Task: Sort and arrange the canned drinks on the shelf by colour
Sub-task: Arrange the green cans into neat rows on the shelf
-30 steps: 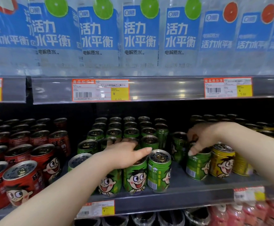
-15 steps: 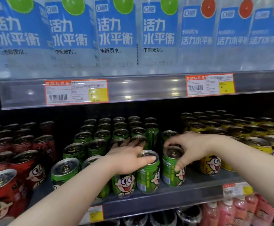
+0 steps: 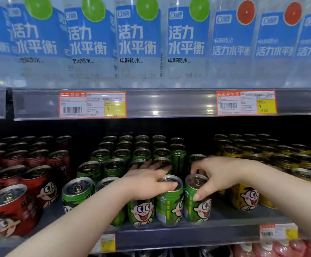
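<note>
Green cartoon cans (image 3: 125, 156) fill the middle of the shelf (image 3: 215, 225), red cans (image 3: 15, 206) stand at the left and yellow cans (image 3: 243, 198) at the right. My right hand (image 3: 214, 175) grips a green can (image 3: 197, 201) from above at the right end of the front green row, thumb on its side. My left hand (image 3: 147, 180) lies over the tops of the neighbouring front green cans (image 3: 169, 204), fingers straight and the thumb across one lid.
The upper shelf carries tall clear bottles (image 3: 138, 41) with blue labels; its edge (image 3: 169, 102) bears orange price tags just above my hands. Pink bottles (image 3: 280, 250) show on the shelf below. A dark gap separates the red and green groups.
My right hand slid the green can left, from beside the yellow cans to the front green row. My left hand stayed on the green can tops. The view shifted slightly.
</note>
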